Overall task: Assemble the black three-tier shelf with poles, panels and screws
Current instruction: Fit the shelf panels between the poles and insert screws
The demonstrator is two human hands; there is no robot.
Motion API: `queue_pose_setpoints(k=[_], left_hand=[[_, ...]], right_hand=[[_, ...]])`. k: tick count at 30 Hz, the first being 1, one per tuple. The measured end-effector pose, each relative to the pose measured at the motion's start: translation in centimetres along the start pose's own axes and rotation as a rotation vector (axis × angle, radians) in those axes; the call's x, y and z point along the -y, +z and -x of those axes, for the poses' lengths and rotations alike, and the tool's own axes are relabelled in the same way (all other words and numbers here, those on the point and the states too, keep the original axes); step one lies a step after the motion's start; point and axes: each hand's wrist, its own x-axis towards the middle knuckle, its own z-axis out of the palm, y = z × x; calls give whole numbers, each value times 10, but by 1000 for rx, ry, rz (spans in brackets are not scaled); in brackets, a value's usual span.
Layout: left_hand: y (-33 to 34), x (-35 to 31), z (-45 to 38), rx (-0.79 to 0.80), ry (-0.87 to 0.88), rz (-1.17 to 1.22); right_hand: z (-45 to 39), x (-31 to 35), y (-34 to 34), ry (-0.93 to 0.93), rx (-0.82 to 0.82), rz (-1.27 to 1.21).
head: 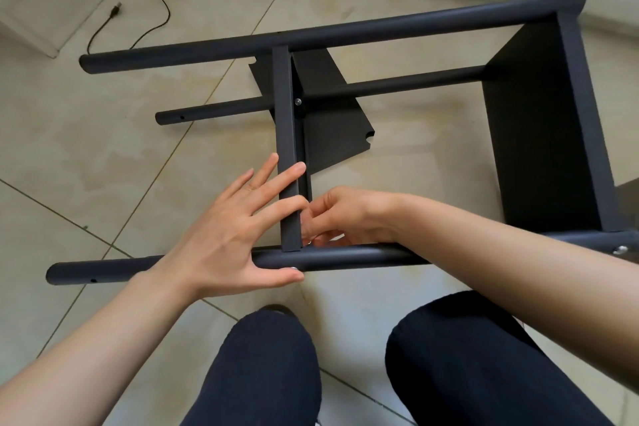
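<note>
Black metal middle panel on edge, long axis twelve to six, foot butting near black round pole running nine to three. Left hand spread flat, bracing both. Right hand, at three o'clock of joint, pinching something small, probably a screw.

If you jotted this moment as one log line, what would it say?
stage: fixing middle panel to near pole | left hand: flat, steadying panel and pole | right hand: pinching small part at joint, likely a screw
</note>
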Motion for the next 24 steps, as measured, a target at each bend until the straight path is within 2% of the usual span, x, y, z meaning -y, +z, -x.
queue_pose_setpoints(k=[10, 18, 24], left_hand=[[0, 0, 0, -11, 5, -5], [0, 0, 0, -7, 5, -11], [1, 0, 0, -10, 8, -17]], right_hand=[[-3, -1, 0, 32, -3, 32], [-4, -1, -7, 112, 133, -79], [-2, -1, -8, 144, 130, -38]])
